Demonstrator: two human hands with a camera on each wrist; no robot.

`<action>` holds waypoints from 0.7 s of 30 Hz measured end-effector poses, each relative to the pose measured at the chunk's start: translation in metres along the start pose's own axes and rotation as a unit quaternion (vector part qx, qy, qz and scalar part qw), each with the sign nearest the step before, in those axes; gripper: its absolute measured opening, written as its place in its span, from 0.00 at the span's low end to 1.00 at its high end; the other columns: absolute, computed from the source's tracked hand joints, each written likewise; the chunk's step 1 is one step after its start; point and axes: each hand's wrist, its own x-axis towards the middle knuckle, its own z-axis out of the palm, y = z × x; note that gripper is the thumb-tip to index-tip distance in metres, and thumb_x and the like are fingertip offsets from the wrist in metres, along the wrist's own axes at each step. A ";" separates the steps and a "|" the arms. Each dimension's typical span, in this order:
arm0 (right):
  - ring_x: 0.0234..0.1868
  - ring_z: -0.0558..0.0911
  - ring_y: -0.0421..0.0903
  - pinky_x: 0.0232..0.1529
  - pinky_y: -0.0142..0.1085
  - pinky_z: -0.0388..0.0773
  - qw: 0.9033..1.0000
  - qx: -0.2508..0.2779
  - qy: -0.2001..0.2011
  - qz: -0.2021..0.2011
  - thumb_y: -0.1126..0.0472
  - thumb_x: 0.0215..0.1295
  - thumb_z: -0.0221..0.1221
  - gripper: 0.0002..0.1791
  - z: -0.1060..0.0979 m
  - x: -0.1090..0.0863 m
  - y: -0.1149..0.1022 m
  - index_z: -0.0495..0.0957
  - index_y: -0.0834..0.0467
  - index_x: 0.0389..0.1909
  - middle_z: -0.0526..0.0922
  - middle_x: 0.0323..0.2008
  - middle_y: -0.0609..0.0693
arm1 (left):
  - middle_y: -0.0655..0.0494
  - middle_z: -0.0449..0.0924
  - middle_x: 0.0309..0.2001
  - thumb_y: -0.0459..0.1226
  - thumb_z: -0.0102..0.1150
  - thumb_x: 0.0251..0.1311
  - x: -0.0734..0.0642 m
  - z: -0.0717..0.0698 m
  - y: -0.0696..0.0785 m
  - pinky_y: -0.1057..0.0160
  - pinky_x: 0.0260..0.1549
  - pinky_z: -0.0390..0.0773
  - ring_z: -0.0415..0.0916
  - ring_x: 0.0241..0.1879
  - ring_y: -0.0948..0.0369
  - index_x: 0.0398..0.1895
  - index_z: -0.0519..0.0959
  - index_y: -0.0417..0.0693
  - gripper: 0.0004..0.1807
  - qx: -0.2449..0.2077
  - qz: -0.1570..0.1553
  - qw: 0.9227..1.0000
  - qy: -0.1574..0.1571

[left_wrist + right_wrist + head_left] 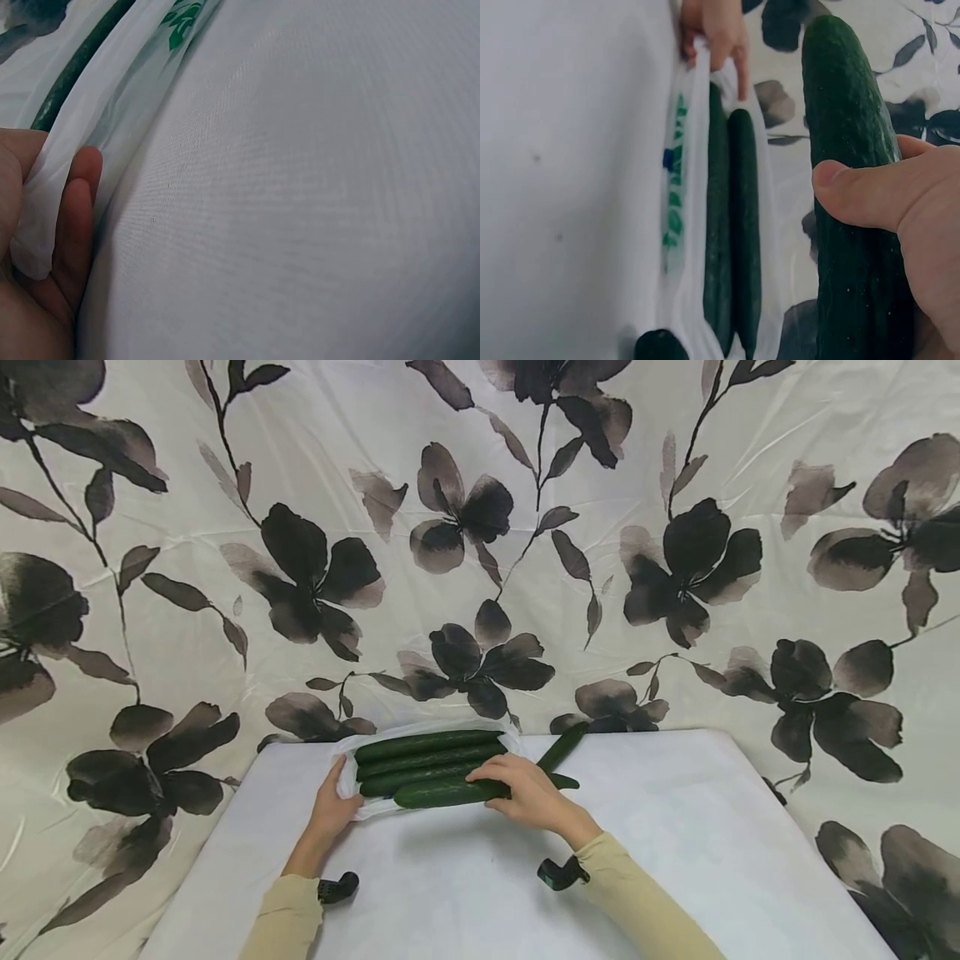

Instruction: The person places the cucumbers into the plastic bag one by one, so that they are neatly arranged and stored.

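Note:
A white plastic bag (378,810) with green print lies on its side on the table, its mouth spread. My left hand (333,810) grips the bag's left edge, thumb on one side of the film and fingers on the other in the left wrist view. Inside are long green cucumbers (427,745), two of them plain in the right wrist view (744,225). My right hand (532,793) holds another cucumber (438,792) around its middle, in front of the bag and apart from it in the right wrist view. Its lower end is partly hidden by the hand.
One more cucumber (564,746) lies slanted at the table's back edge, behind my right hand. The white table (480,893) stands against a floral cloth backdrop (480,568). Each wrist carries a small black camera (339,888).

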 end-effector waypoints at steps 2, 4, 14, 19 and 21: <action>0.52 0.77 0.41 0.48 0.36 0.76 1.000 0.004 -0.002 -0.003 0.63 0.55 0.70 0.26 0.003 0.008 -0.001 0.79 0.47 0.56 0.79 0.51 0.43 | 0.34 0.41 0.75 0.24 0.52 0.51 -0.003 -0.001 -0.002 0.39 0.68 0.44 0.36 0.73 0.39 0.78 0.41 0.47 0.51 0.000 -0.002 1.000 0.004; 0.51 0.77 0.42 0.49 0.36 0.76 1.000 0.005 -0.002 -0.005 0.63 0.55 0.70 0.26 0.005 0.014 -0.002 0.79 0.47 0.56 0.79 0.50 0.43 | 0.34 0.40 0.75 0.23 0.52 0.51 -0.006 0.001 -0.004 0.39 0.68 0.44 0.36 0.73 0.38 0.78 0.40 0.47 0.51 -0.002 -0.004 1.000 0.003; 0.54 0.76 0.44 0.50 0.38 0.76 1.000 0.013 -0.006 -0.016 0.65 0.57 0.68 0.27 0.010 0.045 0.000 0.77 0.48 0.59 0.79 0.53 0.45 | 0.37 0.45 0.75 0.24 0.53 0.52 -0.004 0.004 -0.005 0.38 0.67 0.44 0.38 0.73 0.40 0.78 0.47 0.51 0.48 0.004 0.004 1.000 0.005; 0.55 0.76 0.45 0.52 0.40 0.75 1.000 0.009 -0.022 -0.019 0.65 0.58 0.67 0.27 0.015 0.060 0.004 0.76 0.49 0.60 0.78 0.55 0.45 | 0.40 0.48 0.75 0.24 0.53 0.53 -0.001 0.002 -0.006 0.38 0.67 0.45 0.39 0.73 0.41 0.77 0.51 0.50 0.46 0.011 0.015 1.000 0.001; 0.56 0.76 0.45 0.54 0.41 0.75 0.999 0.008 -0.029 -0.017 0.65 0.59 0.67 0.27 0.016 0.065 0.006 0.75 0.48 0.60 0.78 0.56 0.45 | 0.42 0.48 0.75 0.24 0.53 0.53 0.000 0.001 -0.007 0.38 0.67 0.46 0.40 0.73 0.41 0.77 0.52 0.50 0.45 0.012 0.019 1.000 -0.001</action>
